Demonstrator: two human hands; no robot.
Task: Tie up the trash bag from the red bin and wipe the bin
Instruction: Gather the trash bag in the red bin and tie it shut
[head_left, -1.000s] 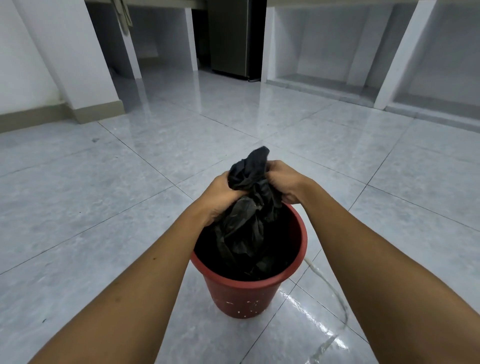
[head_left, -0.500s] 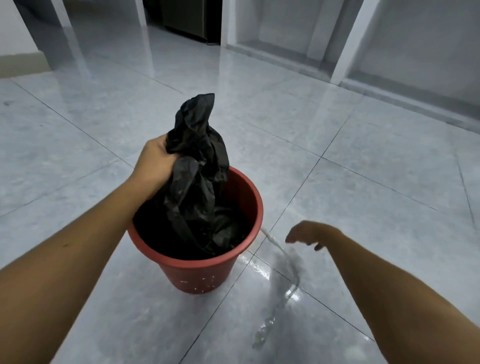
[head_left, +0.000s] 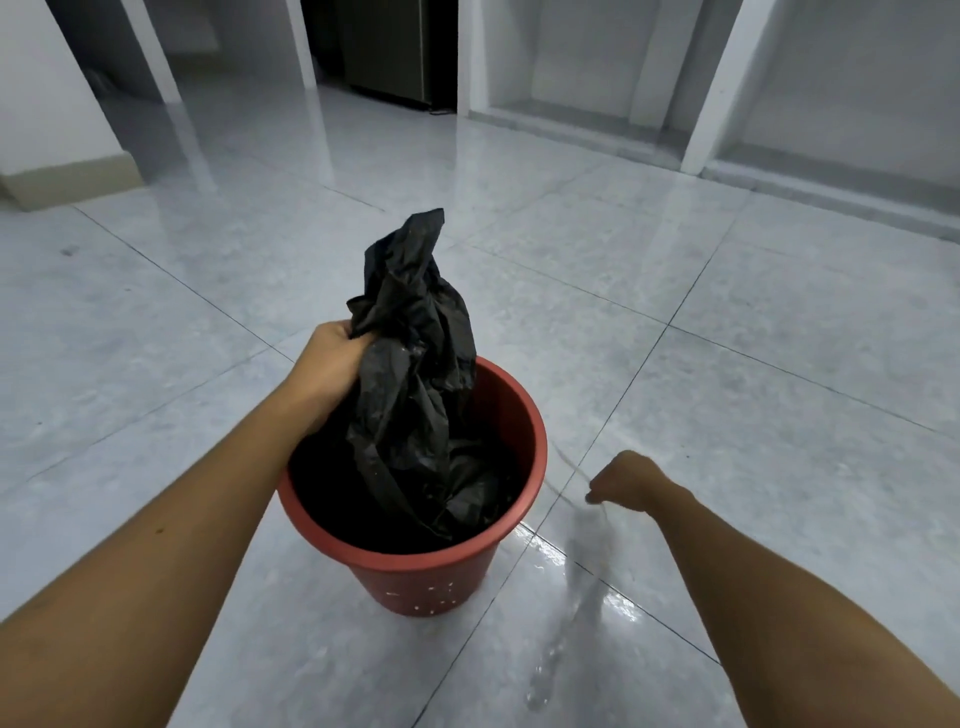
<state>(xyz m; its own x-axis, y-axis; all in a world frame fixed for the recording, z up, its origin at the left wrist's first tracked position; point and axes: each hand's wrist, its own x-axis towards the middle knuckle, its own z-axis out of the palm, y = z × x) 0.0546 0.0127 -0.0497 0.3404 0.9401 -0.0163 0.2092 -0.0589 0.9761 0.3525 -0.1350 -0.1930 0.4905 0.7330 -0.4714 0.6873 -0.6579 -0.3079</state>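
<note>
A red bin (head_left: 511, 410) stands on the tiled floor just in front of me. A black trash bag (head_left: 415, 364) sits inside it, its gathered neck rising above the rim. My left hand (head_left: 332, 364) grips the neck on its left side, above the bin's left rim. To the right of the bin, low over the floor, my right hand (head_left: 626, 480) has its fingers curled together, pinching a thin pale strip (head_left: 569, 462) that trails across the tiles.
Glossy grey floor tiles (head_left: 779, 312) spread all around, with a wet shiny patch (head_left: 587, 587) right of the bin. White pillars (head_left: 719, 83) and low alcoves line the back. A dark appliance (head_left: 395, 47) stands in the far recess.
My right hand let go of the bag's neck and dropped to the floor right of the bin, closing on the thin strip. The left hand keeps hold of the bag.
</note>
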